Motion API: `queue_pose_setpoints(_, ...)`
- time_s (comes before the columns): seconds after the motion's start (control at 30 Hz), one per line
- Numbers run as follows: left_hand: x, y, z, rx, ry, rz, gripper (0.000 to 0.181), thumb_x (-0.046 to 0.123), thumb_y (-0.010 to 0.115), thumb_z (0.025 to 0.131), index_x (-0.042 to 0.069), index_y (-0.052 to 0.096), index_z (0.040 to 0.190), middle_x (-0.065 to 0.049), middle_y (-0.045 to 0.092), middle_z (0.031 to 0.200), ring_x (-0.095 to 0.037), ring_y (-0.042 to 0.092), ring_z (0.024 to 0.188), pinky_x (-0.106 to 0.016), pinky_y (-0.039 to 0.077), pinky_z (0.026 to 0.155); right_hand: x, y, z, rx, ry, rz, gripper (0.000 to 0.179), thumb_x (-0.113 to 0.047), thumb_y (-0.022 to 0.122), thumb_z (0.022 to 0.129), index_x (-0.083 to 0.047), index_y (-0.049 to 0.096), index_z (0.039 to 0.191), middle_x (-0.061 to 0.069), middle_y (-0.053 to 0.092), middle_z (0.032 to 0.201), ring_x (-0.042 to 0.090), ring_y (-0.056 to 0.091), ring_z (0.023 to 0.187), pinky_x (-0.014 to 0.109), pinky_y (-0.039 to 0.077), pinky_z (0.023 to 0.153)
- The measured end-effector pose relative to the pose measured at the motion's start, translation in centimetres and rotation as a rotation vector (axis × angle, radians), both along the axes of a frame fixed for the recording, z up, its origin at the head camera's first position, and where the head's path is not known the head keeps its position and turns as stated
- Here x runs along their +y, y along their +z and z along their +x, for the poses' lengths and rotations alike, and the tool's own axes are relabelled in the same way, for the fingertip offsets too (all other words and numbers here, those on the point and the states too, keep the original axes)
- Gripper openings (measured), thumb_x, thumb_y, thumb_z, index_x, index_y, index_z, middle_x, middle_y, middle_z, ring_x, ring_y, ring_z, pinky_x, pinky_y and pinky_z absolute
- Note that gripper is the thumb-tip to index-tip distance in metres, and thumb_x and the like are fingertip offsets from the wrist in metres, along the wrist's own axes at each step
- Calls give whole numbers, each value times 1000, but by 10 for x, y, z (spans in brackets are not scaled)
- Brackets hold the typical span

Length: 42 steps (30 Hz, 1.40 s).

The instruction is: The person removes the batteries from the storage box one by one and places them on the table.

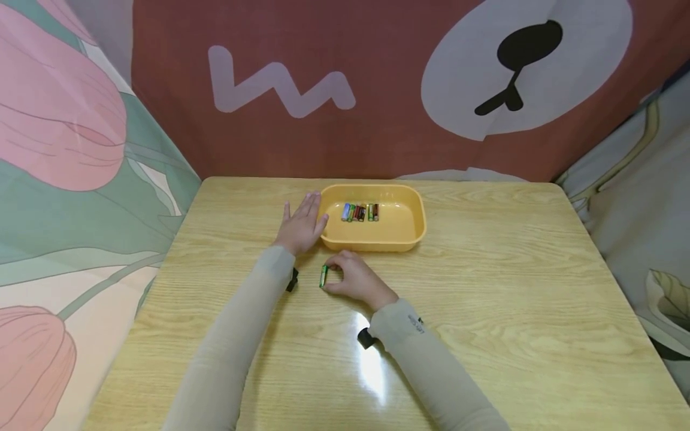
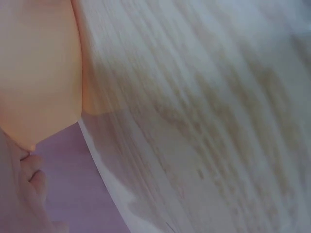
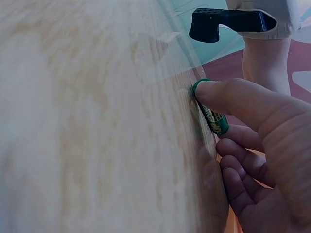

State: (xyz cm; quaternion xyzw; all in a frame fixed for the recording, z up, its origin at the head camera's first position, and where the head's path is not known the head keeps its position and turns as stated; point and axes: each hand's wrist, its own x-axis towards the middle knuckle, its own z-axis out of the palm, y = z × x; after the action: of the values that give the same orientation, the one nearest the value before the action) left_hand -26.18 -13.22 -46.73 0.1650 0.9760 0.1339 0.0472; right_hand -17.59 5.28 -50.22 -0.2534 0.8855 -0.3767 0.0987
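My right hand (image 1: 356,278) pinches a green battery (image 1: 323,276) end to end between thumb and fingers, low over the wooden table just in front of the tray. Seen from the right wrist, the thumb lies on one end of the battery (image 3: 215,118) and the index finger on the other. A yellow plastic tray (image 1: 372,246) stands at the back of the table. My left hand (image 1: 302,228) lies against its left side with straight fingers. Inside the tray, several batteries (image 1: 356,213) of mixed colours lie in a row, with two more batteries (image 1: 374,212) slightly to the right.
The wooden table (image 1: 512,287) reaches back to a brown printed cloth (image 1: 377,143). Floral cloth hangs on the left. Each wrist carries a small black camera, such as the right wrist's camera (image 1: 366,339). Light glares off the tabletop near the right forearm.
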Motion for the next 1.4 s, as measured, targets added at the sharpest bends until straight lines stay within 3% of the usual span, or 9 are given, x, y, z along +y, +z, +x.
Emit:
queue_pose_setpoints(0.33,1,1,1,-16,3,-14,70,52,16,109,12,-1,164,-1,0,171,-17,-1,156,-56,-11,122,2,2,2,-13,-3,-3,52,-25,86,80,-4,69,123,2,61,108,18,57,100,34,50,95)
queue_pose_setpoints(0.57,1,1,1,-6,8,6,67,46,24,111,11,3,164,-4,6,171,-18,1,156,-56,-10,122,2,3,2,-9,-2,-1,53,-26,87,79,-5,69,124,2,60,107,17,56,100,34,50,94)
queue_pose_setpoints(0.8,0,1,2,-4,6,-17,69,51,17,109,11,1,164,-3,3,171,-17,1,156,-56,-8,122,3,3,1,-24,-4,-18,52,-29,86,81,-6,69,125,1,61,109,16,57,100,34,50,94)
queue_pose_setpoints(0.93,0,-1,1,7,-4,-21,70,52,15,109,11,2,164,-3,4,171,-18,2,156,-58,-6,123,6,5,2,-39,-14,-61,49,-28,83,84,-5,68,125,1,63,112,15,59,102,33,51,96)
queue_pose_setpoints(1.13,0,0,0,7,-2,-4,68,48,22,110,11,3,164,-3,4,171,-18,3,156,-58,-6,122,9,16,2,-14,-8,-134,37,-21,77,90,-2,69,121,7,65,109,19,61,100,36,53,92)
queue_pose_setpoints(1.4,1,1,1,-11,8,12,67,46,24,111,11,3,164,-2,3,170,-18,1,156,-56,-9,122,12,29,1,11,-1,-160,25,-19,69,97,-4,71,117,2,68,107,15,62,96,32,54,88)
